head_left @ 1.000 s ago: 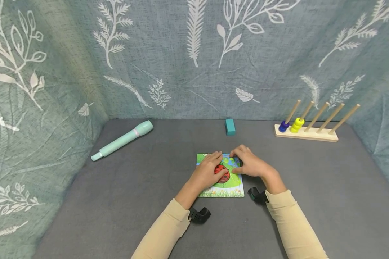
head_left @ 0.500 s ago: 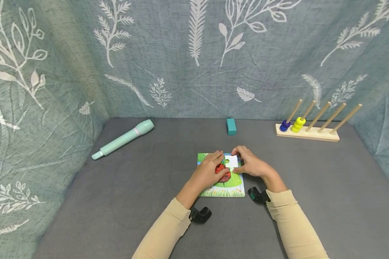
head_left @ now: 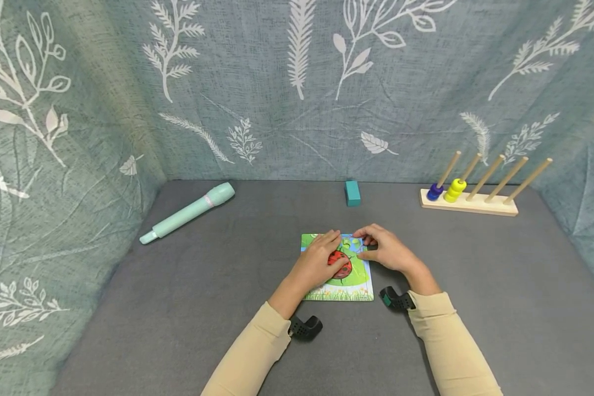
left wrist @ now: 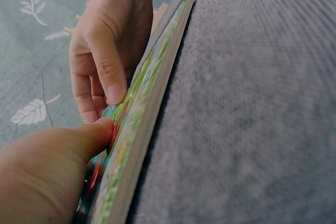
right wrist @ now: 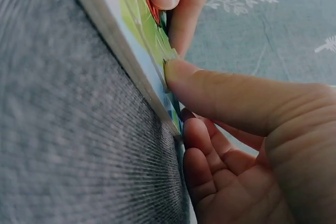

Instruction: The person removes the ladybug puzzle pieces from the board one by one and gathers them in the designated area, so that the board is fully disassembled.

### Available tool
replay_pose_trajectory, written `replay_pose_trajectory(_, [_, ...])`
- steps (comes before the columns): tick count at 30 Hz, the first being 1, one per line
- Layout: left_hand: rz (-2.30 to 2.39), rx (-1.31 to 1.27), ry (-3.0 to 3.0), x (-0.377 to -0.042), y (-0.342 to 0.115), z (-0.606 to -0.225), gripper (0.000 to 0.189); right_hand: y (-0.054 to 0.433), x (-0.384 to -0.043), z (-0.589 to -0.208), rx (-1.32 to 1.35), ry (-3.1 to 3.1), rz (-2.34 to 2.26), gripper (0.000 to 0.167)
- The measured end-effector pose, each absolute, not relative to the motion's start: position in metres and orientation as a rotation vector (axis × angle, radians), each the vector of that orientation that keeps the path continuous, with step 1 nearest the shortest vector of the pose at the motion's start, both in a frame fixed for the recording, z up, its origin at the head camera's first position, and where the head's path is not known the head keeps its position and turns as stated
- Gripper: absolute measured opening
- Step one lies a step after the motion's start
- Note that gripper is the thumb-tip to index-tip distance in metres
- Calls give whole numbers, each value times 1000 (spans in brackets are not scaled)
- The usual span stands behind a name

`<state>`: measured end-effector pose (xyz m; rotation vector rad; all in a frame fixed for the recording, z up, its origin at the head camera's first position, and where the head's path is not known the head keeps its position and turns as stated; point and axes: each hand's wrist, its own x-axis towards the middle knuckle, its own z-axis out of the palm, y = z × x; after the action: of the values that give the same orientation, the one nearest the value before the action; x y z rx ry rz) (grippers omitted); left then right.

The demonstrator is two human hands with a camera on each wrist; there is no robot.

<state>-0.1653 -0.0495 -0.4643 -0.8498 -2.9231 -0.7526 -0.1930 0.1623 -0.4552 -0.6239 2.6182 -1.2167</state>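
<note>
A square jigsaw puzzle board (head_left: pixel 336 294) with a ladybug picture lies on the grey table. My left hand (head_left: pixel 317 263) rests flat across its left half, thumb over the red ladybug (head_left: pixel 344 270). At the upper right corner, my right hand (head_left: pixel 388 250) holds a blue-green puzzle piece (head_left: pixel 348 241) between thumb and fingers. That piece appears level with the picture around it. In the right wrist view, the right thumb (right wrist: pixel 184 80) touches the puzzle surface, with the other fingers curled at the board's edge. The left palm hides part of the picture.
A teal block (head_left: pixel 352 193) stands behind the puzzle. To the back right is a wooden peg stand (head_left: pixel 475 204) with blue and yellow beads. A mint-green stick-like object (head_left: pixel 188 214) lies at the left. A leaf-patterned cloth (head_left: pixel 277 110) hangs behind the table.
Half a second ago a white patch showed at the puzzle's upper right; now blue-green picture covers it again. The right hand has shifted slightly right; the left hand has stayed put.
</note>
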Motion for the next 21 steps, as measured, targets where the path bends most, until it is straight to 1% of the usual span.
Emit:
replay_pose_trajectory(5, [-761, -847, -2918, -166, -51, -465, 58, 162, -192, -452, -661, 2661, -1191, 38])
replay_pose_trajectory(11, [-766, -833, -2919, -166, -52, -466, 58, 168, -194, -445, -639, 2668, -1239, 39])
replay_pose_trajectory(21, [-779, -833, -2918, -165, -51, -467, 56, 205, -193, -440, -551, 2717, -1195, 40])
